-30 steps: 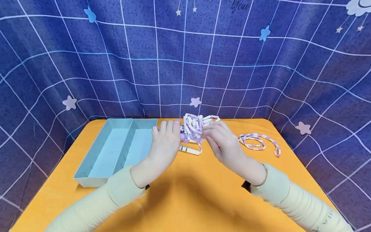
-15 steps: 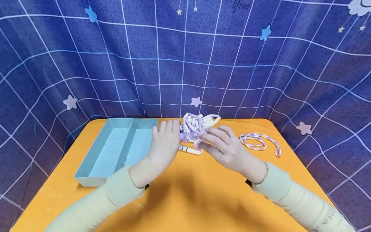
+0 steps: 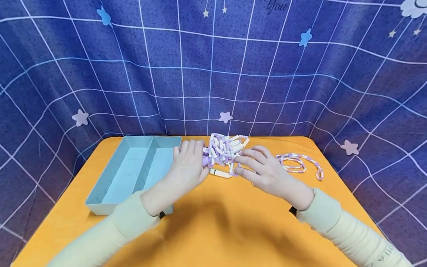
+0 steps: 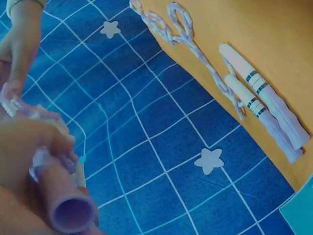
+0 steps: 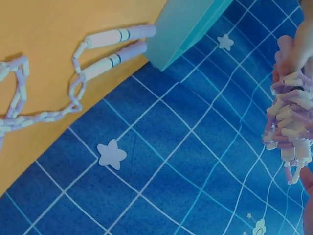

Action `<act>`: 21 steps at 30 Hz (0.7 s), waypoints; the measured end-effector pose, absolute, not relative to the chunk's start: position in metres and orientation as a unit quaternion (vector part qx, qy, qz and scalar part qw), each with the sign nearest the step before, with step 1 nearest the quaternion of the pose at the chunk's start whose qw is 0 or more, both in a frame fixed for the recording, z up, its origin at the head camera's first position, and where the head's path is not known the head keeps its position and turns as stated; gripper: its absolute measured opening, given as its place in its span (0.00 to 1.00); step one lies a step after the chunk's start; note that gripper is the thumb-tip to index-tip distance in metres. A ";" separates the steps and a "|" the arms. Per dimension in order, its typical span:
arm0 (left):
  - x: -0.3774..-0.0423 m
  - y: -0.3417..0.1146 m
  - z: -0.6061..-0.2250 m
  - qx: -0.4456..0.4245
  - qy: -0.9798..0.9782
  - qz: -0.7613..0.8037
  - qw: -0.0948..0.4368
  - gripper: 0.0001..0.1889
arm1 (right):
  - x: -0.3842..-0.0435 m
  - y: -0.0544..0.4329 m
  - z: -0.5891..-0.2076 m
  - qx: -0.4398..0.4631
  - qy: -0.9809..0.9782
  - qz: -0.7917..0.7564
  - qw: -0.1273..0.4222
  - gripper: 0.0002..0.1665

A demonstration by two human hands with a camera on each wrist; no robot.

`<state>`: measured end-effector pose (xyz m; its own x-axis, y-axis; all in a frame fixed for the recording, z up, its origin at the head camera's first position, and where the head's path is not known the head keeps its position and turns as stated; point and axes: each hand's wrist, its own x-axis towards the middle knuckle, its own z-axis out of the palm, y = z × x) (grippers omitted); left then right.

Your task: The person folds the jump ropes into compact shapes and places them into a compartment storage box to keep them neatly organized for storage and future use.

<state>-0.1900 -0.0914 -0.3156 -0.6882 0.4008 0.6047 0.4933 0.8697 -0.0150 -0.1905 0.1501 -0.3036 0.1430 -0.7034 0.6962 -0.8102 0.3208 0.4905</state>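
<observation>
A bundled jump rope of purple and white beads (image 3: 221, 148) is up in front of me, its cord wound round in several turns. My left hand (image 3: 187, 163) grips it by the purple handle end; in the left wrist view the handle's hollow purple end (image 4: 73, 215) sticks out past the fingers. My right hand (image 3: 261, 168) is at the bundle's right side, fingers spread and slightly bent, fingertips right at the beads. In the right wrist view the wound beads (image 5: 291, 117) show between both hands. Part of the handles is hidden by the left hand and the windings.
A second beaded jump rope lies on the orange table (image 3: 213, 230), its cord (image 3: 297, 168) looped at the right and its two white-and-purple handles (image 5: 105, 38) side by side. A blue two-compartment bin (image 3: 106, 209) stands at the left. A blue grid curtain (image 3: 200, 85) hangs behind.
My right hand has drawn back from a pinch on the beads, its fingers loosening and spreading. The left hand has shifted slightly left and tilted the bundle.
</observation>
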 end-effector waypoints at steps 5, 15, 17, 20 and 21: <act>-0.189 -0.100 -0.312 -0.254 -0.921 -0.086 0.282 0.25 | -0.195 0.152 -0.308 0.575 -0.664 0.044 0.476 0.11; -0.197 -0.142 -0.311 -0.178 -0.933 -0.109 0.293 0.26 | -0.226 0.147 -0.326 0.477 -0.790 0.072 0.377 0.20; -0.199 -0.152 -0.313 -0.164 -0.930 -0.121 0.305 0.25 | -0.235 0.144 -0.329 0.462 -0.818 0.063 0.335 0.26; -0.201 -0.167 -0.316 -0.136 -0.930 -0.135 0.315 0.25 | -0.250 0.136 -0.336 0.440 -0.848 0.045 0.291 0.30; -0.201 -0.171 -0.317 -0.125 -0.930 -0.136 0.316 0.25 | -0.254 0.133 -0.338 0.435 -0.855 0.043 0.279 0.32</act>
<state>-0.2012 -0.1712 -0.3168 -0.7689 0.1461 0.6225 0.3187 0.9316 0.1751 -0.2543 0.1328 -0.3382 -0.4653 -0.7197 0.5152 -0.7678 0.6179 0.1697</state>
